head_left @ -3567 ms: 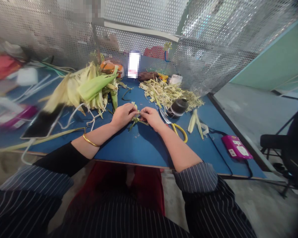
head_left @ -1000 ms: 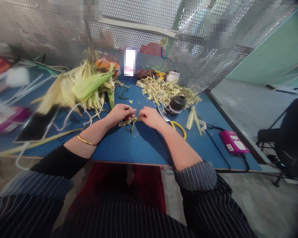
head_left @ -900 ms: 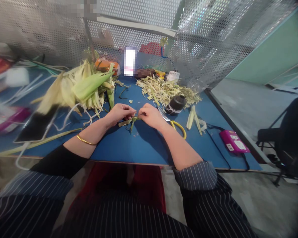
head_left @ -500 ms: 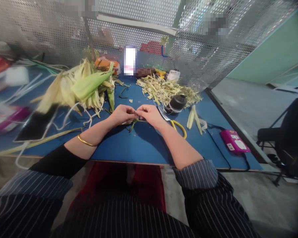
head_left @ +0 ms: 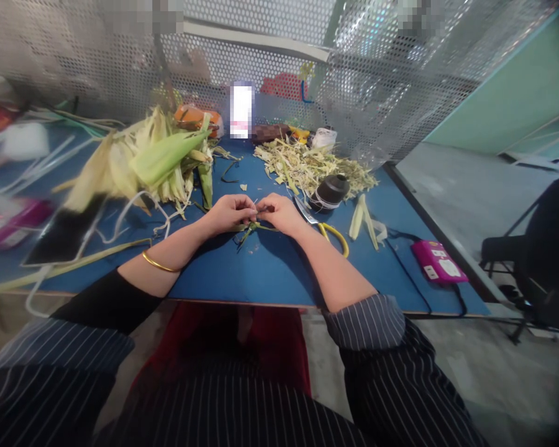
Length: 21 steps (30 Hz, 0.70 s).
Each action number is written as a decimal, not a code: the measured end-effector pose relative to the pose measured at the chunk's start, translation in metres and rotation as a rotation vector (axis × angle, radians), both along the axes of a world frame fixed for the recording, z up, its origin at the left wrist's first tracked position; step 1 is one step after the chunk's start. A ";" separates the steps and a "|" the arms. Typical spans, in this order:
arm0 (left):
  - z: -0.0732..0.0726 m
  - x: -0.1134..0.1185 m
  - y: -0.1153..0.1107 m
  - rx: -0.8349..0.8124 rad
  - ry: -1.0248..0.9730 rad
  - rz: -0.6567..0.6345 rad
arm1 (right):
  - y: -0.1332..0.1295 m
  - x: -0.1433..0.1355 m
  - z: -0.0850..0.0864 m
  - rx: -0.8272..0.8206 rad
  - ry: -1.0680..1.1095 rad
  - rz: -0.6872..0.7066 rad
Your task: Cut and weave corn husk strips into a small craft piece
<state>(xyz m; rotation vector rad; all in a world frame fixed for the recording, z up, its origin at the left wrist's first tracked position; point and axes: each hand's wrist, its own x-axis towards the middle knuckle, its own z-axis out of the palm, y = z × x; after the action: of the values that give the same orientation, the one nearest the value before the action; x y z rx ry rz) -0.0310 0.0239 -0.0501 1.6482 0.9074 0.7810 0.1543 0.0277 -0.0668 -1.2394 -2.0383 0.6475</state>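
My left hand (head_left: 233,212) and my right hand (head_left: 278,213) meet fingertip to fingertip over the blue table (head_left: 242,273). Both are closed in a pinch; what lies between the fingers is too small to make out. Just beneath them sits a small knotted bit of green husk (head_left: 251,228) with thin loose ends, partly hidden by the fingers. Scissors with yellow handles (head_left: 333,238) lie right beside my right hand. Behind the scissors stands a black cone of thread (head_left: 330,191).
A heap of corn husks (head_left: 153,155) lies at the left, near a dark phone (head_left: 68,233) with a white cable. Shredded husk (head_left: 307,164) is piled behind the cone. At the right are husk strips (head_left: 362,218) and a magenta pack (head_left: 438,262).
The fingers of both hands have shifted slightly around their pinch, and a thin light strand now shows above them. The whole view has moved a little.
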 end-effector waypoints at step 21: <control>-0.007 -0.005 0.007 -0.076 -0.054 0.128 | -0.016 0.002 0.025 -0.197 -0.022 0.061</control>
<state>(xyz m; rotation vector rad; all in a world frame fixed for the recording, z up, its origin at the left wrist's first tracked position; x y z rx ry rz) -0.0362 0.0309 -0.0573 1.5074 0.9999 0.8632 0.1562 0.0121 -0.0420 -1.3035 -2.0768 0.8850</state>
